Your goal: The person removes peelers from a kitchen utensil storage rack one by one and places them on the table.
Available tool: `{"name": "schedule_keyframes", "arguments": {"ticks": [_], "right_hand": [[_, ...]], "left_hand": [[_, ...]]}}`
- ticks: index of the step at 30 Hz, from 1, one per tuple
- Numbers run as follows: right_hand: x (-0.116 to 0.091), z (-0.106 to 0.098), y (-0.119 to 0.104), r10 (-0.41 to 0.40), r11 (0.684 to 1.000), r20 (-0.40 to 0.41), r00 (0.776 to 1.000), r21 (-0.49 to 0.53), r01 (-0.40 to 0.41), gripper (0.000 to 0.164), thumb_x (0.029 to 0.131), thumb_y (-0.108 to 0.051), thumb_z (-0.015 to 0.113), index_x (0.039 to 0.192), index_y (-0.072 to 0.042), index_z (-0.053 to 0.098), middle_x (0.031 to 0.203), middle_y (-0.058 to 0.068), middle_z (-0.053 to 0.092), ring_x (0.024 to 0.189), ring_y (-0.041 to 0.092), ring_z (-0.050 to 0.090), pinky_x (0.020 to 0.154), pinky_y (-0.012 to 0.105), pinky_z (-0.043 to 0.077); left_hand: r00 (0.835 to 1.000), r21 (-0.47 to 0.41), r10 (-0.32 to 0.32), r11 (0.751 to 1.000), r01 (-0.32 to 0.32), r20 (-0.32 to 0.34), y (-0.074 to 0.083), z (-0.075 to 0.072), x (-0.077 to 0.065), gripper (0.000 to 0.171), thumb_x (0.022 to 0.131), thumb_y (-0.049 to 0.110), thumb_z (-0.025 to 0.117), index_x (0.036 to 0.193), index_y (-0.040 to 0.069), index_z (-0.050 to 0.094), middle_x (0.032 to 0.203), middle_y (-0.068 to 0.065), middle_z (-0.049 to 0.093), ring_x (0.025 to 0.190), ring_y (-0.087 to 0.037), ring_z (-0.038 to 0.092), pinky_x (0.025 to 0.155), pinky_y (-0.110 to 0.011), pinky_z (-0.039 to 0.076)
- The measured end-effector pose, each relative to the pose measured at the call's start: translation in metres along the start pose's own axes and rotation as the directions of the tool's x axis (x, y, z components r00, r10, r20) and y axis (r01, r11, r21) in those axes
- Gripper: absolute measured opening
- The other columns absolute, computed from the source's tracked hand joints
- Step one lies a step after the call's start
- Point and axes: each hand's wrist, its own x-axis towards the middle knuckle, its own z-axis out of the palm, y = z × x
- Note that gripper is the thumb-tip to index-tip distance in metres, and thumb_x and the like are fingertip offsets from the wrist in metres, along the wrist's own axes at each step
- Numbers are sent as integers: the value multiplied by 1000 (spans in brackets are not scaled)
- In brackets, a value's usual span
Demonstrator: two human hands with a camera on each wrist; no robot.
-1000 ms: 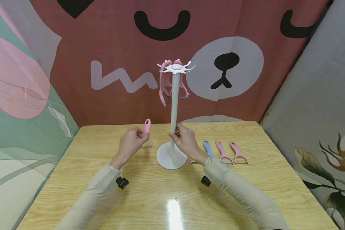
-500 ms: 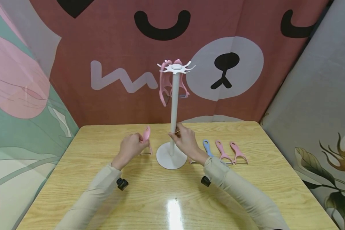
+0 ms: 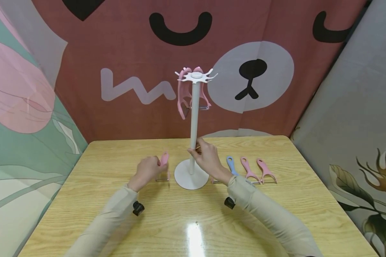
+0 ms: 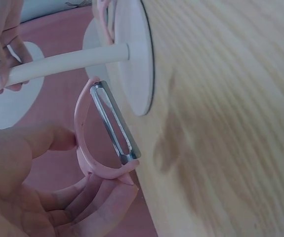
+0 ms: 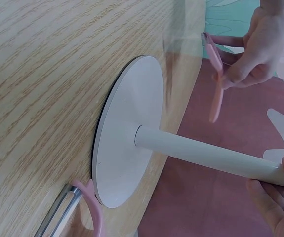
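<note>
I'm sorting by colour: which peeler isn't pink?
The blue peeler just right of the right hand; the other peelers in view are all pink.

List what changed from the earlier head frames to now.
The left hand moved down in the head view, bringing the pink peeler it holds along; whether that's lower, nearer the person or both, I can't tell. Nothing was newly gripped or let go. Unchanged: right hand on the white stand's pole, hung peelers, peelers lying at right.
</note>
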Motion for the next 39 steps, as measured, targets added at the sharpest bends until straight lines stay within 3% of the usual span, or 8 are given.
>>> {"name": "schedule_keyframes", "arguments": {"ticks": [10, 23, 39], "right_hand": [[0, 0, -1, 16, 1000, 6, 1000, -6, -15, 25, 93, -14, 71, 108, 2, 59, 90, 15, 70, 76, 23, 72, 66, 28, 58], [0, 0, -1, 15, 1000, 1, 1000, -17, -15, 23, 92, -13, 72, 106, 1, 59, 89, 14, 70, 75, 22, 72, 65, 28, 58], [0, 2, 0, 19, 1000, -4, 1000, -2, -19, 22, 90, -6, 74, 105, 2, 59, 88, 16, 70, 75, 23, 72, 64, 29, 59]], "left_hand": [[1000, 34, -12, 999, 11, 28, 1, 13, 2, 46, 91, 30, 67, 54, 12, 47, 52, -1, 47, 48, -15, 41, 42, -25, 30], [997, 108, -38, 994, 31, 63, 3, 25, 6, 33, 84, 28, 68, 60, 12, 53, 62, -4, 56, 58, -21, 53, 49, -34, 44], [993, 143, -71, 988, 57, 96, -2, 32, 8, 30, 84, 29, 68, 63, 12, 53, 65, -4, 55, 60, -22, 52, 50, -33, 40]]}}
